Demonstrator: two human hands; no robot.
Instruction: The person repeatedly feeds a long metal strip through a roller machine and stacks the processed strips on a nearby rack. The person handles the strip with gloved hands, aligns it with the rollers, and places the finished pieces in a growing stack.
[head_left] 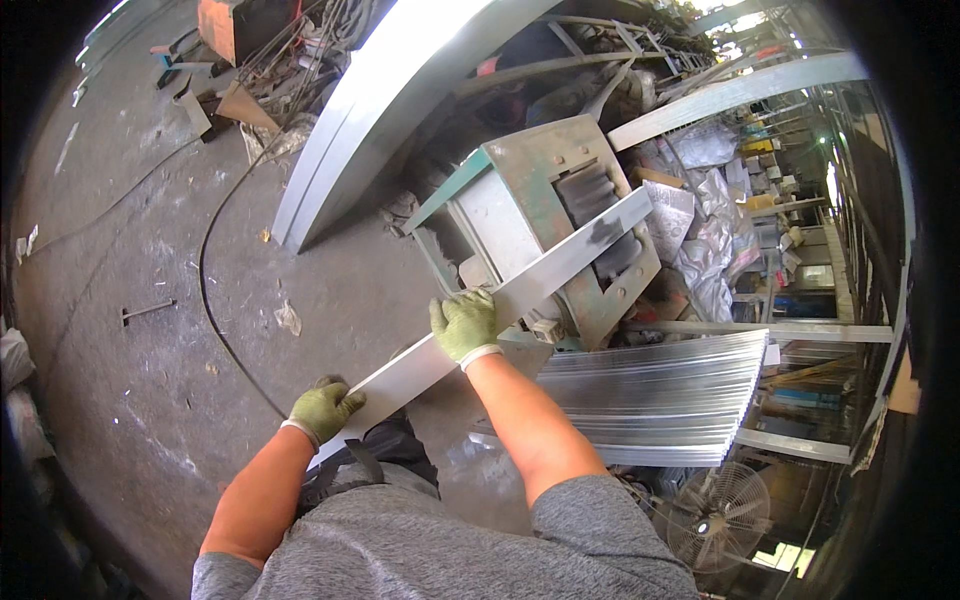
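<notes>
A long, flat silver metal bar (550, 268) runs slantwise from my waist to the machine at upper right. My left hand (325, 410), in a green glove, grips it near its close end. Farther along, my right hand (465, 323), also gloved in green, is closed over its upper edge. The far end lies across the opening of a worn green and grey machine (530, 160), over a dark, ridged roller (590, 192). A dark smudge marks the bar there. Whether the bar touches the roller, I cannot tell.
Many thin silver bars (650, 395) lie stacked at my right, above a round fan (718, 518). A large silver beam (350, 110) stands beyond the machine. A black cable (205, 265) curves over the concrete floor (120, 300). Crumpled plastic sheeting (715, 225) lies right of the machine.
</notes>
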